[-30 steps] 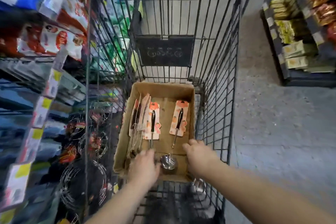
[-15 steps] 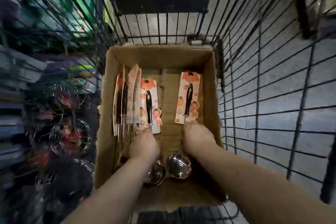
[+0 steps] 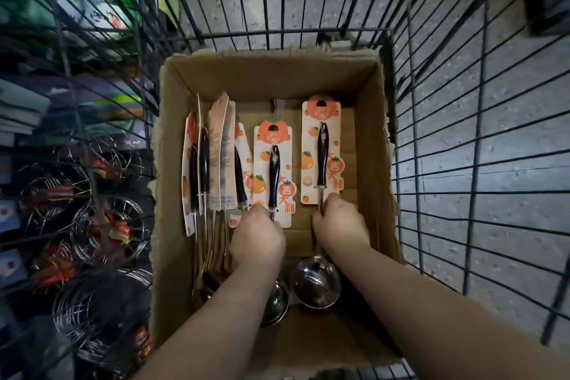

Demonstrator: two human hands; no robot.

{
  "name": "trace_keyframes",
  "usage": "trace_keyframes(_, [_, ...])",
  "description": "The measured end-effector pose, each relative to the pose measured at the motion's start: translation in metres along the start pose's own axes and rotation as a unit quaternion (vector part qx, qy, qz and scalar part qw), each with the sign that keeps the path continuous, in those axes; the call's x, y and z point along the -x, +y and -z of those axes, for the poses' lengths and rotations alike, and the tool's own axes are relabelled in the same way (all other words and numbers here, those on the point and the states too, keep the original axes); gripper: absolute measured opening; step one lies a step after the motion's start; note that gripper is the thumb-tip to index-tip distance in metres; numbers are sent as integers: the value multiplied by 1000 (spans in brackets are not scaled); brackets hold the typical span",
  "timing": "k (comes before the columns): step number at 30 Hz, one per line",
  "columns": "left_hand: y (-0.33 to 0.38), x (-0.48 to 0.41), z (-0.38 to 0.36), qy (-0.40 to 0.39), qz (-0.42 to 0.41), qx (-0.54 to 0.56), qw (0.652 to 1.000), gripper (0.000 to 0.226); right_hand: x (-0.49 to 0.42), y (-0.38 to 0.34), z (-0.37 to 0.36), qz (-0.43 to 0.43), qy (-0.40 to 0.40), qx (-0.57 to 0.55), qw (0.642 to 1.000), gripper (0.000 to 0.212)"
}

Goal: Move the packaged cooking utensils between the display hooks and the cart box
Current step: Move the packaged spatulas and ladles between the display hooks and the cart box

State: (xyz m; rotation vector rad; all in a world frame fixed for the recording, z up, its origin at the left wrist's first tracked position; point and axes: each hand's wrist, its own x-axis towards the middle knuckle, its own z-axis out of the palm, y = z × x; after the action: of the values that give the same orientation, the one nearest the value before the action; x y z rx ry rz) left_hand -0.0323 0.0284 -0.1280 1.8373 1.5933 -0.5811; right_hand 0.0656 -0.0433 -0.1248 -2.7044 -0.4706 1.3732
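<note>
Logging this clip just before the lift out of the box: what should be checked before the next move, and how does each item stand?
1. Right hand grips the right ladle by its metal shaft: ok.
2. Left hand grips the left ladle by its shaft: ok.
3. The two ladles lie apart, cards not overlapping: ok.
4. Left ladle free of the stack of packs beside it: cannot tell, cards meet at its left edge.
5. Nothing over the cardboard box to block lifting: ok.
6. Where they will hang: cannot tell, not plainly in view.
</note>
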Motion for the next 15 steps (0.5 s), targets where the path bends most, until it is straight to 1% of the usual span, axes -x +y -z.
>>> trace_keyframes(4, [2, 8, -1, 26, 8, 65, 997, 19, 7, 0, 1, 13, 14, -32, 999, 21])
trace_keyframes(7, [0, 12, -2, 43, 34, 126, 991, 24, 13, 1, 0, 22, 21, -36, 999, 24])
trace_keyframes(11, [-1, 16, -3, 56, 54, 213, 974, 46, 16, 5, 0, 29, 28, -44, 998, 25])
trace_keyframes(13, [1, 16, -2, 58, 60, 230, 970, 55, 17, 6, 0, 33, 32, -51, 998, 24])
trace_keyframes(15, [5, 18, -2, 45, 56, 222, 972, 56, 17, 8, 1, 33, 36, -53, 997, 22])
